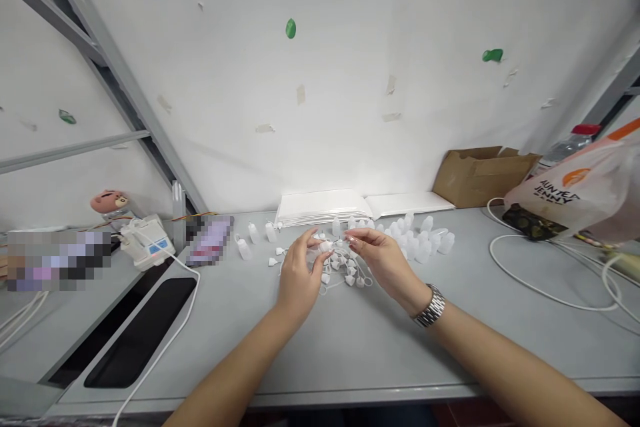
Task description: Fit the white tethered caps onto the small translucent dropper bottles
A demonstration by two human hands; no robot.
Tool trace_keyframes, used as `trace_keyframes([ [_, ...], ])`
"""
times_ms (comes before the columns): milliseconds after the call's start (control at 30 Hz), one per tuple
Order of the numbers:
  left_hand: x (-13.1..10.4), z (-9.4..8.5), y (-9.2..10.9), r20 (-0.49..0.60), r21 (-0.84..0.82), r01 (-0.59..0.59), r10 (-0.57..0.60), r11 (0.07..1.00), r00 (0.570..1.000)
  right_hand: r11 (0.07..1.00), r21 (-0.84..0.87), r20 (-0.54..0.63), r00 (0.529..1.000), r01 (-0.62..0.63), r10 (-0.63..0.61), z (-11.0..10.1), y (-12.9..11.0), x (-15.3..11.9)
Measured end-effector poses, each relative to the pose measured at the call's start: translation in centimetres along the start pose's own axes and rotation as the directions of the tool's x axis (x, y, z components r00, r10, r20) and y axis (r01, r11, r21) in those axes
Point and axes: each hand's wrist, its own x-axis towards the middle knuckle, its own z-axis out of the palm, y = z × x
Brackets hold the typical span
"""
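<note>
Reference: 12 o'clock points away from the person, toward the wall.

Governing relation: the small translucent white plastic piece (325, 246), apparently a bottle, is held off the counter (380, 353) in the grip of the left hand (299, 273). The right hand (383, 260) is at 3 o'clock from this piece, its fingertips just beside it. The left hand is the nearer of the two. The piece is partly hidden by fingers; its long axis appears to run roughly from 9 to 3 o'clock, but this is not certain.

Left hand pose: forearm enters from 7 o'clock; fingers arch over the piece and the thumb closes from 5 o'clock. Grip narrow, holding the piece.

Right hand pose: forearm enters from 4 o'clock, with a silver metal link wristband (430, 307) at the wrist. Thumb and forefinger tips are drawn close together, pointing to 9 o'clock. Whether they hold a part cannot be told.

Surroundings: a loose pile of small white caps with thin white cords (350, 279) lies at 5 o'clock from the held piece. A cluster of translucent white plastic bottles (423, 248) is at 3 o'clock, beyond the right hand.
</note>
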Motion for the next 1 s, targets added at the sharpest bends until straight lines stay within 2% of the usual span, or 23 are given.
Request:
trace_keyframes([
  [100,0.05,-0.18,0.24,-0.029,-0.038,0.024,-0.025,0.999,0.999,0.998,0.055,0.019,1.0,-0.011,0.01,0.11,-0.04,-0.09],
  [300,0.04,-0.2,0.41,-0.027,-0.07,0.043,-0.044,0.997,0.999,1.0,-0.004,0.011,1.0,-0.001,0.001,0.13,-0.27,-0.25],
  [500,0.22,-0.38,0.55,0.024,-0.154,0.184,-0.183,0.971,0.983,0.996,0.077,0.034,0.998,-0.05,0.047,-0.17,-0.41,0.26],
  [633,0.29,-0.39,0.64,0.037,-0.206,0.211,-0.208,0.955,0.977,0.994,0.084,0.058,0.996,-0.077,0.072,-0.21,-0.59,0.26],
  [867,0.3,-0.23,0.51,0.049,-0.265,0.234,-0.23,0.935,0.972,0.995,-0.014,0.108,0.989,-0.098,0.099,-0.18,-0.54,0.13],
  [1000,0.38,-0.2,0.61,0.068,-0.296,0.285,-0.278,0.912,0.958,0.992,-0.099,0.085,0.993,-0.074,0.083,-0.11,-0.36,0.12],
])
